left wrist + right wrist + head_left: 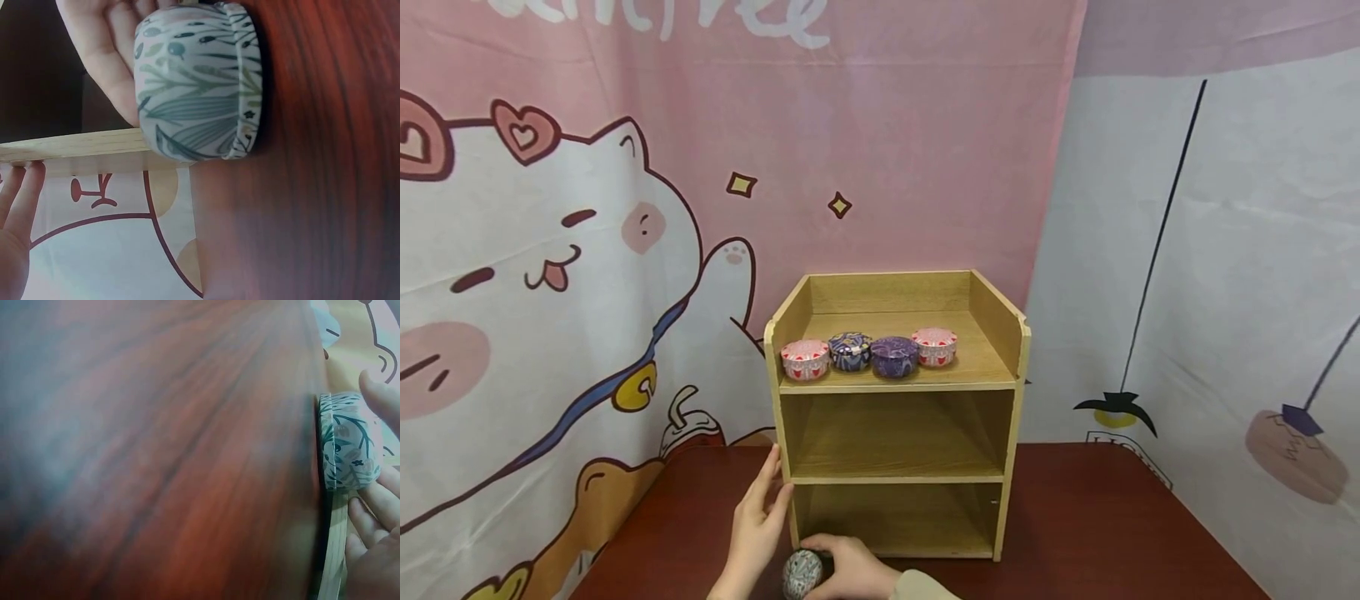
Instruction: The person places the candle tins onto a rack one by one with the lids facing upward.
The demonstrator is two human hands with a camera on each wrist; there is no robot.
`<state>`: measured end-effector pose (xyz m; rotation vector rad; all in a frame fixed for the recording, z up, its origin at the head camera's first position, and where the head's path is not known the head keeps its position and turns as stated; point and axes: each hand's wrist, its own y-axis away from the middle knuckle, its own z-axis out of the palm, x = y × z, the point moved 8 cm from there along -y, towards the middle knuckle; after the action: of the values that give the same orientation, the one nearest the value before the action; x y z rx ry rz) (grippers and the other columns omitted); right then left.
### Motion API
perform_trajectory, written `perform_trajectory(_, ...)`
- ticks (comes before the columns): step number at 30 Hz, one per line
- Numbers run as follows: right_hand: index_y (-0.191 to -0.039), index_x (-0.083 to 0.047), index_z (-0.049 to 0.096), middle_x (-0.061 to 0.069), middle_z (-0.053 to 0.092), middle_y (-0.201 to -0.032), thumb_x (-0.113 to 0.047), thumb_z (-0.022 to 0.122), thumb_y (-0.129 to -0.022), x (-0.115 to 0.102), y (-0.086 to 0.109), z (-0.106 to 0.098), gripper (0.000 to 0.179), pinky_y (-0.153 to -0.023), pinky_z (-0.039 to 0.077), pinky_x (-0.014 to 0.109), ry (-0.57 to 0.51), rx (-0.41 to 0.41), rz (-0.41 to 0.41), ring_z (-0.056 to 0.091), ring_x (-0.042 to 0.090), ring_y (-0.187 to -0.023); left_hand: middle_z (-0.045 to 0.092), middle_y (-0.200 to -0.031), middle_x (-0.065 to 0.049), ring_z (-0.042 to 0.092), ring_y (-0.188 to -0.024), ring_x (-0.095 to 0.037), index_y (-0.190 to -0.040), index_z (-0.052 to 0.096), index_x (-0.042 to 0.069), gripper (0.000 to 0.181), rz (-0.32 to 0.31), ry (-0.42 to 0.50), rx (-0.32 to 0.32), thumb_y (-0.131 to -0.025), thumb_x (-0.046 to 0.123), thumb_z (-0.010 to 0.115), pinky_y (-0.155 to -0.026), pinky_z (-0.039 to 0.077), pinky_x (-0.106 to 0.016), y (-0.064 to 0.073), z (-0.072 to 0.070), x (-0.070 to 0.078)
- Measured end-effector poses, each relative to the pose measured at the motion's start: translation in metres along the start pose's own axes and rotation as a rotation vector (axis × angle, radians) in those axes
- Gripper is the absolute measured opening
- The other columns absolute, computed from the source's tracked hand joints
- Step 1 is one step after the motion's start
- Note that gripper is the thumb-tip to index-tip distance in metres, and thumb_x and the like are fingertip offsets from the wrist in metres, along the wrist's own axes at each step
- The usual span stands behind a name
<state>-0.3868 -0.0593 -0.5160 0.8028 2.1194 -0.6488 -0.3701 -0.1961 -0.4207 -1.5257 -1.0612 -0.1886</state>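
A round tin with a green-grey leaf pattern on white (802,573) stands on the table by the shelf's lower left front corner. My right hand (853,571) holds this tin, thumb on the near side and fingers on the far side. In the left wrist view the tin (194,87) sits with its rimmed edge down on the wood. My left hand (756,521) touches the outer left side of the wooden shelf (898,480) with its fingertips, fingers fairly straight. The right wrist view shows the tin (350,444) between thumb and fingers.
On the top tier, from left to right, stand a pink heart-patterned tin (806,360), a dark blue patterned tin (850,352), a purple tin (894,357) and another pink tin (935,347). A dark red table (1090,533) bears the shelf. Behind hangs a printed cloth (910,150).
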Motion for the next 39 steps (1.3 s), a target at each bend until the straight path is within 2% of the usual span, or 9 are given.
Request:
perform_trajectory(11, -0.123, -0.011, 0.065, -0.012, 0.064, -0.115, -0.016, 0.085, -0.074, 0.011, -0.001, 0.006, 0.053, -0.087, 0.049, 0.020, -0.069, 0.004, 0.041, 0.056, 0.002, -0.104, 0.063, -0.125, -0.012, 0.060, -0.099, -0.013, -0.148, 0.043, 0.023, 0.067, -0.038, -0.038, -0.009, -0.090, 0.003, 0.068, -0.060, 0.055, -0.024, 0.004, 0.000, -0.005)
perform_trajectory(20, -0.117, -0.013, 0.068, -0.015, 0.065, -0.108, -0.015, 0.086, -0.073, 0.013, 0.000, 0.004, 0.047, -0.084, 0.049, 0.021, -0.112, 0.039, 0.068, 0.057, 0.002, -0.099, 0.064, -0.123, -0.011, 0.061, -0.100, -0.015, -0.148, 0.044, 0.022, 0.066, -0.013, -0.021, -0.018, -0.090, 0.003, 0.068, -0.065, 0.057, -0.025, 0.002, 0.002, -0.003)
perform_trajectory(26, -0.113, -0.018, 0.069, -0.017, 0.064, -0.104, -0.014, 0.087, -0.069, 0.012, -0.001, 0.001, 0.048, -0.084, 0.048, 0.021, -0.080, 0.030, 0.054, 0.057, 0.002, -0.097, 0.063, -0.124, -0.012, 0.061, -0.102, -0.017, -0.148, 0.044, 0.022, 0.066, -0.010, -0.021, -0.017, -0.090, 0.002, 0.068, -0.067, 0.058, -0.026, 0.000, 0.001, 0.001)
perform_trajectory(33, -0.122, -0.015, 0.068, -0.015, 0.064, -0.114, -0.015, 0.086, -0.071, 0.008, -0.001, 0.003, 0.054, -0.085, 0.049, 0.020, -0.067, -0.024, 0.023, 0.056, 0.001, -0.101, 0.064, -0.123, -0.011, 0.061, -0.099, -0.011, -0.147, 0.045, 0.020, 0.067, -0.003, -0.016, 0.000, -0.088, -0.002, 0.068, -0.064, 0.057, -0.024, 0.000, -0.001, 0.000)
perform_trajectory(39, -0.126, -0.013, 0.066, -0.013, 0.062, -0.117, -0.020, 0.087, -0.072, 0.003, -0.002, 0.005, 0.058, -0.081, 0.049, 0.018, 0.059, -0.032, -0.001, 0.055, 0.000, -0.099, 0.064, -0.124, -0.012, 0.061, -0.099, -0.013, -0.147, 0.046, 0.018, 0.066, 0.024, -0.003, 0.007, -0.088, -0.002, 0.069, -0.068, 0.057, -0.021, -0.001, 0.000, 0.000)
